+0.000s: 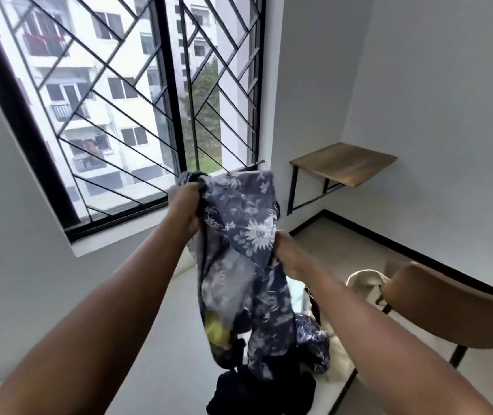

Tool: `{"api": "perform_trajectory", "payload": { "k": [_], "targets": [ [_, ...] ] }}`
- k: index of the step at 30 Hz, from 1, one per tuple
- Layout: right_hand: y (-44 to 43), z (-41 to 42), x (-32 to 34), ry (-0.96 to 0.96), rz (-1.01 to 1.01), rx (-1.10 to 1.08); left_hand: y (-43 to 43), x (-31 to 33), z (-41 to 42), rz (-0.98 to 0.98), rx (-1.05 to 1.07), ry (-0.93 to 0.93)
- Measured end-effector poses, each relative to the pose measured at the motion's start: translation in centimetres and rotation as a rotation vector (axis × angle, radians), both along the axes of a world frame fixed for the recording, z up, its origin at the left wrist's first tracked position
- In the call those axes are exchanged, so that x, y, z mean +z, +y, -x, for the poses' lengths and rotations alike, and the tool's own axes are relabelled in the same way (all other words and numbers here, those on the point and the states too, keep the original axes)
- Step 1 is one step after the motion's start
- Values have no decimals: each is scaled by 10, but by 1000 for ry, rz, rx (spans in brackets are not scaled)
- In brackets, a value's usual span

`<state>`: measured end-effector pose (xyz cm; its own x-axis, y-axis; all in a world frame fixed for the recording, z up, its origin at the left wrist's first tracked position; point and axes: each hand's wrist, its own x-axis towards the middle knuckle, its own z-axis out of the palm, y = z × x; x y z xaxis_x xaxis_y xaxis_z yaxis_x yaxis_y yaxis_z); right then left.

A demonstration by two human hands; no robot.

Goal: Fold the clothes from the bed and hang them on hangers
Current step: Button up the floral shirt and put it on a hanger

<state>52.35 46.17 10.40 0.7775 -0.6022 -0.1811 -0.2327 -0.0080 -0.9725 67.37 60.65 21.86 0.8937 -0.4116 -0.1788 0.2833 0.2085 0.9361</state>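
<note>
A navy garment with a white flower print (pixel 239 235) hangs in the air in front of the window. My left hand (pixel 186 205) grips its bunched top edge up high. Lower and to the right, my right hand (pixel 288 254) pinches the cloth at its side. The garment's lower part drapes down onto the bed (pixel 161 339), where a dark garment (pixel 257 393) and another piece of flowered cloth (pixel 314 342) lie. A yellow-green patch shows behind the hanging cloth. No hanger is in view.
A barred window (pixel 137 115) fills the left wall. A wooden wall-mounted desk (pixel 344 163) stands at the far right corner. A brown chair (pixel 455 310) sits close on the right, with a white item (pixel 365 280) beside it.
</note>
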Motion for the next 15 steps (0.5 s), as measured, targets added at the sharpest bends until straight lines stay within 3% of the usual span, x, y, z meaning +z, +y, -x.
{"api": "perform_trajectory", "payload": {
  "k": [3,5,7,9,11,13,15],
  "targets": [
    [2,5,25,117,12,76,23,-3,-7,-65,27,0],
    [6,15,29,107,106,2,32,4,-6,-164,-41,-66],
    [15,25,36,-65,136,-191,38,22,1,-340,-132,-202],
    [33,36,47,-333,48,-193,43,41,17,-504,-213,-387],
    [59,50,59,-515,-81,-23,44,54,39,-517,-343,-499],
    [83,58,73,-476,-96,83,45,54,61,-417,-520,-476],
    [93,60,80,-380,13,118,47,44,72,-357,-592,-503]
  ]
}}
